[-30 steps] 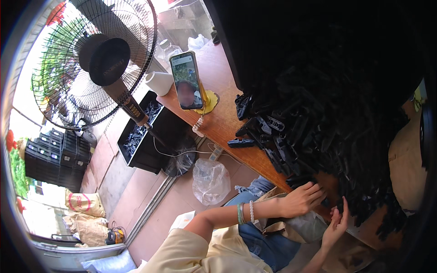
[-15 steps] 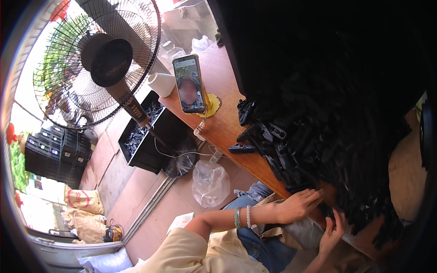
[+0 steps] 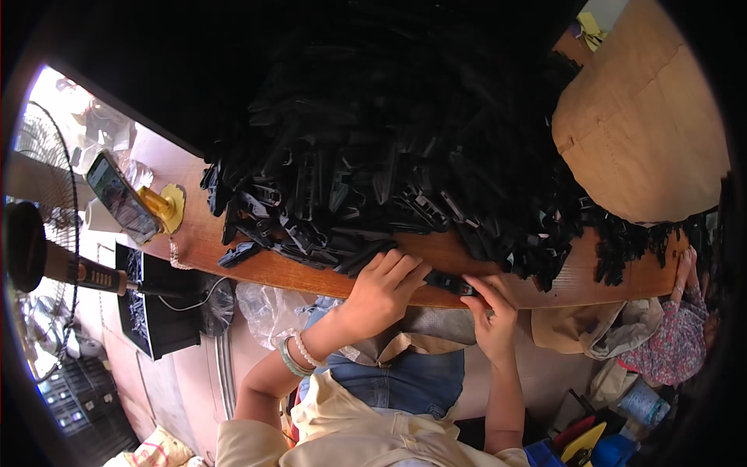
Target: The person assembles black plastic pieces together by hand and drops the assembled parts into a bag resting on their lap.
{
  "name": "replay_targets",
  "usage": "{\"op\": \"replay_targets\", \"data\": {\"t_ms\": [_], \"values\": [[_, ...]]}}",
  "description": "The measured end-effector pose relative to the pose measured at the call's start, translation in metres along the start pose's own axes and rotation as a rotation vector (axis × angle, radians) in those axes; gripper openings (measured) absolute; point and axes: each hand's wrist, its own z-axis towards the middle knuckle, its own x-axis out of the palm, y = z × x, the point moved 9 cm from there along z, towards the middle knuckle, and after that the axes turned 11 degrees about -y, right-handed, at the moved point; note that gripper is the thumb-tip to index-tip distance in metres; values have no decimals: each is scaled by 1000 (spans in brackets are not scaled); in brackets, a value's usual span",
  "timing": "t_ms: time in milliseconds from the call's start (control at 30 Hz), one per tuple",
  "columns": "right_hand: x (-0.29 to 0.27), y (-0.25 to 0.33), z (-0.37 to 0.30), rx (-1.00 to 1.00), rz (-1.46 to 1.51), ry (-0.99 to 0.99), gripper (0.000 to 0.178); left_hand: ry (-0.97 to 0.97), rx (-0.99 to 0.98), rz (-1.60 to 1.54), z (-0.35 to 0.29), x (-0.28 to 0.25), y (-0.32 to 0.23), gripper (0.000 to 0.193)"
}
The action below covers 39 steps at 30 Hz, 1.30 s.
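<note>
At the near edge of the wooden table, a small black plastic part [image 3: 447,282] lies between my two hands. My right hand [image 3: 493,307] pinches its right end between thumb and fingers. My left hand [image 3: 387,293] is closed at its left end, fingers bent over it; the fingertips partly hide the grip. A large heap of similar black plastic parts [image 3: 334,187] covers the table just beyond my hands. Some of these parts lie close to my left fingers.
On the left, a phone [image 3: 120,194] leans on a yellow stand [image 3: 173,208], with a fan [image 3: 47,257] beyond. A black bin [image 3: 167,327] of parts stands on the floor. A brown paper sack [image 3: 642,124] is at the right, and another person's arm [image 3: 683,276] rests at the table's far right.
The view has swung to the right, so the phone and fan now sit farther left. The right-hand sack and another person have come into view. Both hands stay at the table edge.
</note>
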Motion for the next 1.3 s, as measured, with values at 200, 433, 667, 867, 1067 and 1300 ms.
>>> {"op": "replay_targets", "data": {"t_ms": [200, 433, 667, 867, 1067, 1300], "values": [[-1, 4, 3, -37, -32, -12, 28, 29, 15, -16, 0, 5, -2, 34], [14, 15, 5, -122, 3, -16, 27, 73, 58, -85, 1, 6, -6, 37], [7, 22, -29, -111, 57, -114, 30, -174, 327, -55, -16, -26, -37, 43], [16, 11, -74, 34, 134, -25, 30, -203, 13, 442, -22, -49, 2, 40], [-63, 7, -21, -59, -200, -569, 21, -97, 19, 426, -10, -36, -5, 30], [-30, 12, 4, -198, -431, -412, 21, 46, -52, 260, 5, -11, -6, 20]]}}
